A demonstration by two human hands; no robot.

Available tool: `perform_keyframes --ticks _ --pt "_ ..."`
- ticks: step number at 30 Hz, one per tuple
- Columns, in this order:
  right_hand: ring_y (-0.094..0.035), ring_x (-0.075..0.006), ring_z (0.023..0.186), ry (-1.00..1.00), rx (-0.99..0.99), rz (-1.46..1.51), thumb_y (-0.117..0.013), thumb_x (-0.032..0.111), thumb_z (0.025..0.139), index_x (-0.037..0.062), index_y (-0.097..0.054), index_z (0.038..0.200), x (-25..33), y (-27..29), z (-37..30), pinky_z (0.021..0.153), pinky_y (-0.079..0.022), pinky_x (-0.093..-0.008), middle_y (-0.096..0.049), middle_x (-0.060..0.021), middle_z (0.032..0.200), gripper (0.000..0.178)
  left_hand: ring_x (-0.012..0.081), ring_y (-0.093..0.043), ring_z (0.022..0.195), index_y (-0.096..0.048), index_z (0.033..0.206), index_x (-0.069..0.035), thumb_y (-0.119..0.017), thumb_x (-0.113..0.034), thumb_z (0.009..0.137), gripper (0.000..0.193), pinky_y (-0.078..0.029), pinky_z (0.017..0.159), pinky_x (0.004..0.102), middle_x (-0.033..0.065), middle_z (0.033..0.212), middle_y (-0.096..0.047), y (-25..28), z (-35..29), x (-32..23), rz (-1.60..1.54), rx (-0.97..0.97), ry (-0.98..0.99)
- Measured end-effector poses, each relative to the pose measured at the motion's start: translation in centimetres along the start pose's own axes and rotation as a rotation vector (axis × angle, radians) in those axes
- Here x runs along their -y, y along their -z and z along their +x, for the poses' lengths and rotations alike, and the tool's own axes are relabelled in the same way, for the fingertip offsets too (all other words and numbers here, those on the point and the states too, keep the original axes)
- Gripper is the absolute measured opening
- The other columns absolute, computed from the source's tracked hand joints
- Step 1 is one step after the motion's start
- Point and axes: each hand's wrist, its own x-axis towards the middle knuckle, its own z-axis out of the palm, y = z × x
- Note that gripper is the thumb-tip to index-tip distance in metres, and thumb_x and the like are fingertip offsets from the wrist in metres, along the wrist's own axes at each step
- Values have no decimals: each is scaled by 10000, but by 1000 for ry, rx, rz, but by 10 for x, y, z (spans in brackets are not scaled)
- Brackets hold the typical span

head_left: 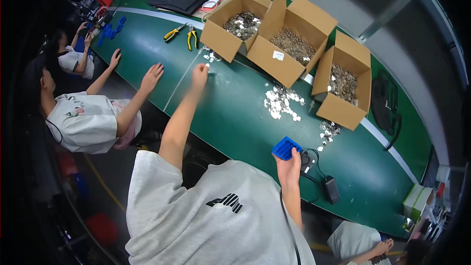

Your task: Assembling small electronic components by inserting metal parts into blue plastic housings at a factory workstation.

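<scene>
My left hand [199, 75] reaches out over the green table, its fingers pinched on a small shiny metal piece [207, 67]. Just beyond it, a few similar loose pieces [212, 57] lie beside the left cardboard box [219, 39]. Nearer my body, my right hand [288, 171] grips a blue slotted plastic block [285, 148], thumb on its side. Ahead of that hand a heap of flat silvery pieces [280, 102] is spread on the table, and a smaller heap [328, 131] lies to its right.
Two more cardboard boxes [274, 64] [341, 110] hold small metal parts. Yellow-handled pliers [190, 39] and cutters [172, 33] lie at the far left. A black power adapter [330, 189] with cable sits right of my right hand. Co-workers [83, 120] sit at the left; another person [358, 240] is at lower right.
</scene>
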Motion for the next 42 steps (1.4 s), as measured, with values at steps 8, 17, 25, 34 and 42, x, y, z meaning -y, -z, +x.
perform_keyframes --ticks 8,17,25,34,42 --pt "-581 -232 1002 -91 -77 -19 -555 248 919 62 -534 1102 -25 -21 11 876 -475 -422 -593 -82 1090 262 210 -617 769 -626 920 -13 -680 -161 778 212 -488 711 336 107 814 -646 5 78 30 76 57 -46" --pt "-567 -227 997 -167 -72 -20 -558 231 917 48 -528 1112 -47 -13 24 870 -468 -429 -590 -83 1099 269 331 -585 875 -679 808 -100 -650 -183 762 99 -482 767 443 139 891 -603 -13 59 7 351 -46 -183" --pt "-580 -299 1007 -292 52 -172 -525 296 937 -16 -510 1144 -59 -27 55 867 -498 -406 -586 -158 1094 374 219 -577 812 -634 896 -33 -620 -123 833 111 -475 758 367 93 859 -616 11 -38 -17 -176 -67 -158" --pt "-576 -295 1026 -455 168 -390 -521 339 937 -6 -482 1183 -83 -76 77 868 -488 -392 -569 -170 1147 426 118 -613 803 -585 1021 -36 -598 -214 908 211 -483 664 266 34 877 -662 51 -218 -86 -627 460 309" --pt "-604 -269 994 -497 197 -414 -536 245 949 -28 -487 1158 -95 -61 80 803 -517 -382 -594 -145 1103 347 152 -610 701 -630 991 -19 -616 -188 875 205 -488 635 295 67 812 -657 66 -230 -96 -406 574 227"
